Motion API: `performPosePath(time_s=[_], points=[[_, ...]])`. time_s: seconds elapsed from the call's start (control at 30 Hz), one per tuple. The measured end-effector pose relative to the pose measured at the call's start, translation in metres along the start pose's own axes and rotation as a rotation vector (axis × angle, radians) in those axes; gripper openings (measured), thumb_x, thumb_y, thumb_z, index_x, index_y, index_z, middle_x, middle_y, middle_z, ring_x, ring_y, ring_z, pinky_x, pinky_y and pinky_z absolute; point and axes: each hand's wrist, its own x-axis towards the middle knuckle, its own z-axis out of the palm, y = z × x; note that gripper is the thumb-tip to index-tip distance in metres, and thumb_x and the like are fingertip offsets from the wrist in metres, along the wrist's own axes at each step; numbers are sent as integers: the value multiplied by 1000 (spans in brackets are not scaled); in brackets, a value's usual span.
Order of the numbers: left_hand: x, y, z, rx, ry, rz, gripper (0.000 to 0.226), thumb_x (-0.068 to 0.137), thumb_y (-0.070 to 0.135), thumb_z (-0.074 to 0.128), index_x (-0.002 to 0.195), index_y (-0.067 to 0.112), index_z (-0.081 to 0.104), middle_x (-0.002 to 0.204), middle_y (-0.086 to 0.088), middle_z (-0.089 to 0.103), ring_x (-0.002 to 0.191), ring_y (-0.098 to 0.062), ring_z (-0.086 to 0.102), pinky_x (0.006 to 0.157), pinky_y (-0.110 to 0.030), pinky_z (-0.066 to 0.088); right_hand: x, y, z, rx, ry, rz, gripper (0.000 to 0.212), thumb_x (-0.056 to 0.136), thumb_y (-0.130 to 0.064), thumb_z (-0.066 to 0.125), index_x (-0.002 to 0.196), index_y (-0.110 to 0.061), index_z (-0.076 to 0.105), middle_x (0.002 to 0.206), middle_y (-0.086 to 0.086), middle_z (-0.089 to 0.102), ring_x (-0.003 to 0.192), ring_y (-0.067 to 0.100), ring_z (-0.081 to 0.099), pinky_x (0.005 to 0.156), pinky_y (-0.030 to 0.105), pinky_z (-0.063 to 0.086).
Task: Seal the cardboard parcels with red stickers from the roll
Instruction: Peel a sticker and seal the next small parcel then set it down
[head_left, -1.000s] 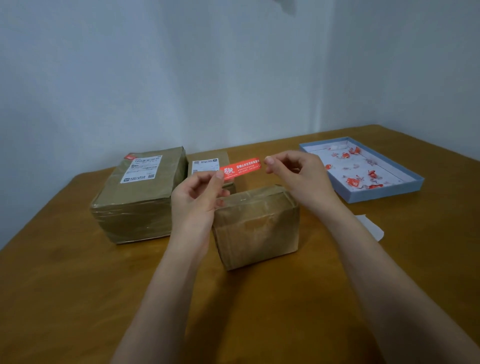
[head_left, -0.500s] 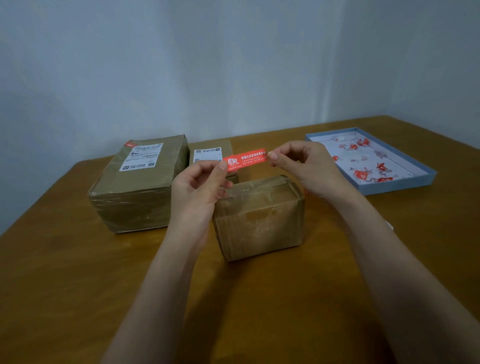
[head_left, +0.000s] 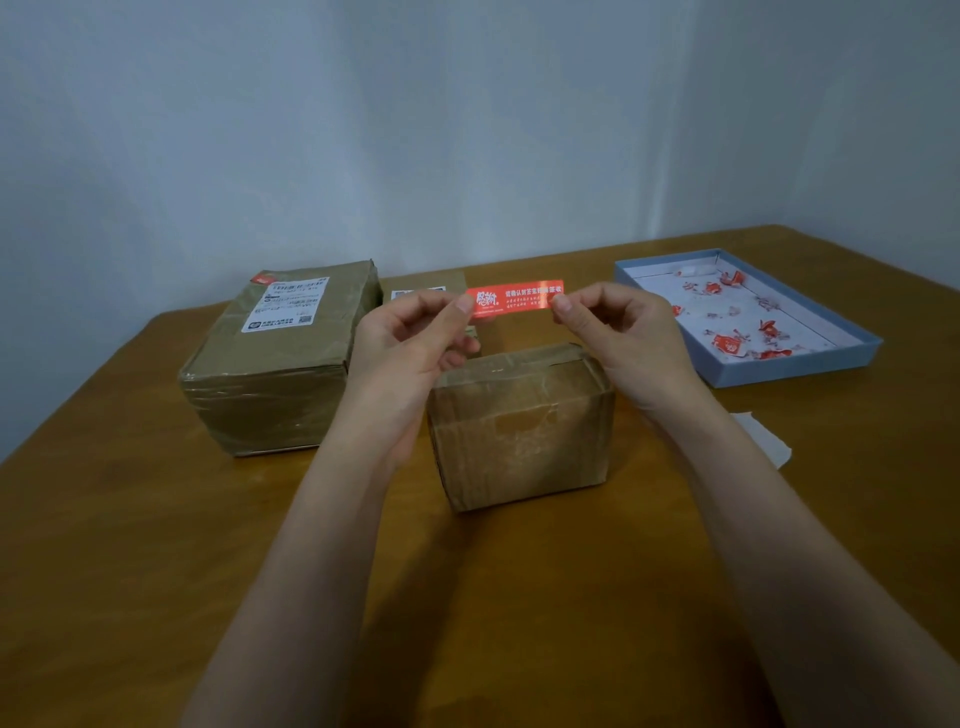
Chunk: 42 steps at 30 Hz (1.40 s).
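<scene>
A red sticker (head_left: 515, 298) with white print is stretched flat in the air between my hands. My left hand (head_left: 410, 343) pinches its left end and my right hand (head_left: 621, 338) pinches its right end. Just below and in front of it stands a small taped cardboard parcel (head_left: 522, 426) on the wooden table (head_left: 156, 545). A larger parcel (head_left: 280, 358) with a white shipping label and a red sticker at its top corner sits to the left. A third small parcel (head_left: 431, 283) lies behind my left hand, mostly hidden. No sticker roll is in view.
A shallow blue box lid (head_left: 795, 374) at the right holds several crumpled red and white sticker scraps. A white paper scrap (head_left: 769, 441) lies by my right forearm. Grey walls close off the table's far side.
Both hands have kept the sticker pinched and levelled it out, holding it a little higher over the small parcel. The parcels have not moved.
</scene>
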Motion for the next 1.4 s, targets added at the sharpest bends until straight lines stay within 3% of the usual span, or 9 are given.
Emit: performPosePath(time_s=[0.23, 0.37, 0.43, 0.5, 0.6, 0.7, 0.8, 1.03, 1.4], points=[[3, 1, -7, 180, 64, -68, 14, 81, 29, 74, 87, 17, 73, 79, 2, 68, 79, -11, 61, 80, -31, 51, -3, -2, -2, -62, -39, 42, 19, 90, -35, 63, 85, -18, 70, 81, -8, 67, 84, 2, 60, 76, 19, 44], [3, 2, -6, 284, 95, -115, 14, 80, 33, 75, 81, 20, 73, 98, 4, 69, 114, -19, 56, 100, -43, 47, -6, -1, -1, -130, -22, 42, 21, 89, -36, 64, 83, -17, 70, 87, -2, 69, 91, 11, 62, 82, 30, 51], [4, 1, -5, 318, 94, -130, 18, 80, 36, 75, 81, 18, 73, 103, 4, 70, 118, -19, 54, 100, -43, 46, -7, 0, 1, -162, -4, 49, 22, 88, -37, 65, 82, -16, 70, 87, -2, 69, 92, 12, 62, 84, 33, 52], [4, 1, -5, 347, 82, -143, 20, 80, 35, 76, 80, 15, 73, 97, 3, 71, 108, -13, 58, 98, -43, 48, -9, 1, 2, -187, 8, 61, 23, 87, -38, 66, 81, -16, 70, 87, -3, 68, 92, 10, 61, 85, 25, 51], [5, 0, -6, 383, 73, -156, 17, 80, 31, 77, 74, 16, 73, 88, 3, 72, 102, -11, 61, 98, -44, 48, -14, 1, 3, -250, 15, 80, 23, 88, -35, 65, 82, -14, 70, 87, -6, 68, 90, 5, 59, 74, -2, 37], [6, -1, -5, 430, 71, -191, 13, 81, 27, 77, 76, 15, 73, 88, 8, 68, 114, -13, 55, 97, -41, 48, -17, 3, 6, -293, 25, 74, 18, 89, -33, 65, 80, -17, 69, 87, -8, 67, 89, 2, 58, 74, 6, 40], [7, -3, -6, 455, 66, -222, 13, 81, 25, 76, 80, 13, 73, 90, 11, 65, 120, -15, 51, 96, -38, 47, -18, 4, 10, -353, 15, 43, 15, 87, -28, 67, 75, -20, 66, 87, -7, 65, 87, 2, 57, 68, 2, 41], [7, -5, -7, 525, 64, -250, 14, 82, 26, 76, 79, 13, 73, 114, -1, 67, 128, -19, 47, 92, -33, 40, -20, 1, 14, -449, 15, 1, 19, 87, -23, 67, 68, -22, 61, 83, -6, 63, 81, 3, 55, 66, 2, 39], [7, -7, -5, 555, 59, -266, 14, 83, 25, 75, 82, 11, 72, 113, 1, 64, 129, -19, 45, 85, -30, 35, -20, 4, 20, -489, 47, 12, 23, 86, -22, 66, 65, -22, 58, 82, -7, 61, 86, 10, 56, 80, 29, 47]])
